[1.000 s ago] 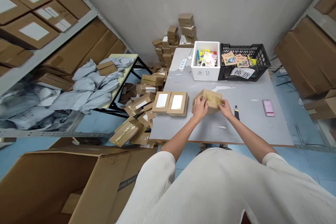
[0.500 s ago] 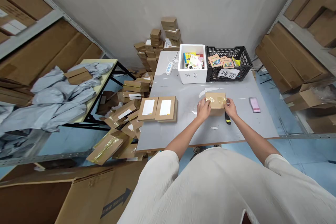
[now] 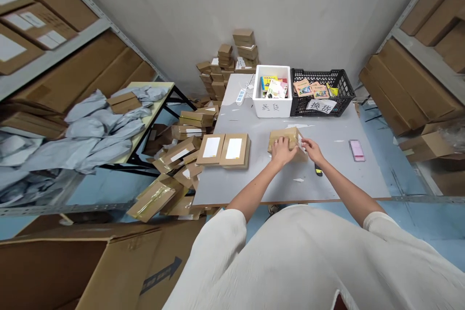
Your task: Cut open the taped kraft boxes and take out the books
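Observation:
A taped cardboard box (image 3: 290, 133) sits on the grey table (image 3: 269, 184), turned at an angle. My left hand (image 3: 283, 151) lies over its top and near side, fingers curved around it. At the box's right end, a white label (image 3: 300, 141) shows. My right hand (image 3: 313, 150) pinches at the label's edge with thumb and fingers. Just below that hand lies a black and yellow box cutter (image 3: 318, 170), partly hidden by it. Left of the box are two stacks of flat cardboard boxes (image 3: 237, 161) with white labels on top.
A white foam bin (image 3: 272, 107) and a black crate (image 3: 339, 106) with booklets stand at the back. A phone (image 3: 356, 150) lies at right, a power strip (image 3: 240, 97) at back left. Parcels (image 3: 154, 198) heap beside the table's left edge; a large open carton (image 3: 138, 261) stands lower left.
The box has turned and shifted slightly left, bringing the white label into view. My left hand has moved onto its top; my right hand has gone to the label. The view has shifted slightly.

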`<state>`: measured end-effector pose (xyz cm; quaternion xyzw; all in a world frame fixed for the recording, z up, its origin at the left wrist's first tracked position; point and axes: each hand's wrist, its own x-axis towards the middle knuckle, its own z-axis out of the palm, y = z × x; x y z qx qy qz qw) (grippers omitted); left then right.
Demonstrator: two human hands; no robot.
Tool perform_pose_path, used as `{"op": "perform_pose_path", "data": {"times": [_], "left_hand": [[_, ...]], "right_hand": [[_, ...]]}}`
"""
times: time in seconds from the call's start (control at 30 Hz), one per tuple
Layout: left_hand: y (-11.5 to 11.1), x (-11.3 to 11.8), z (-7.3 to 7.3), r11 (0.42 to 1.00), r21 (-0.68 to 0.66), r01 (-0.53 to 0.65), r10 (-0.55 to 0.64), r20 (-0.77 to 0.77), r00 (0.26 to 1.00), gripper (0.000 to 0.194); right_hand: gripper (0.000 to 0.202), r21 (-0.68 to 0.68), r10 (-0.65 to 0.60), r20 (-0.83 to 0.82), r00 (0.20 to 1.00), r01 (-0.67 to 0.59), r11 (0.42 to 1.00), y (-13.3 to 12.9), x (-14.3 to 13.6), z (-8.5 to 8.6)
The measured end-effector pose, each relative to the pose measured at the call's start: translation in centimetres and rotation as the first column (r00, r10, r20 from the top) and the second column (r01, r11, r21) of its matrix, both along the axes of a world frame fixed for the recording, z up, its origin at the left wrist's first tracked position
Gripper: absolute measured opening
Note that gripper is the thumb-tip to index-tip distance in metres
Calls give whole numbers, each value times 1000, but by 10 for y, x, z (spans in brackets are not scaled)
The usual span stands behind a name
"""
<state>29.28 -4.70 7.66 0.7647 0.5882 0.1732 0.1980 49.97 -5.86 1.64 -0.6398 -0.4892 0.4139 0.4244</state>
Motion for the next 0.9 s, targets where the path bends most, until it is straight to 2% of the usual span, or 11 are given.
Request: {"op": "perform_pose_path", "data": {"times": [0.17, 0.27, 0.4, 0.53, 0.67, 0.77, 0.9], "left_hand": [[8, -49, -10, 991, -77, -113, 121, 106, 987, 48], [10, -78, -17, 978, -136, -160, 185, 199, 962, 47], [14, -102, -29, 961, -197, -195, 241, 246, 939, 45], [14, -101, -50, 928, -324, -185, 251, 175, 952, 44], [7, -83, -74, 926, -367, -87, 150, 146, 978, 39], [2, -72, -83, 937, -340, -77, 121, 109, 987, 40], [-1, -60, -81, 981, -171, -94, 106, 66, 992, 51]], "right_hand": [[33, -189, -101, 205, 973, 140, 972, -5, -9, -24], [29, -247, -53, 186, 981, 98, 964, -10, -18, -34], [29, -223, -37, 162, 986, 73, 972, -11, -28, -37], [29, -127, -105, 257, 961, 141, 982, -13, -22, -35], [30, -116, -126, 301, 945, 168, 979, -23, 1, -32], [34, -154, -153, 272, 950, 200, 968, -32, 21, -32], [32, -161, -233, 241, 942, 275, 948, -45, 49, -42]]}}
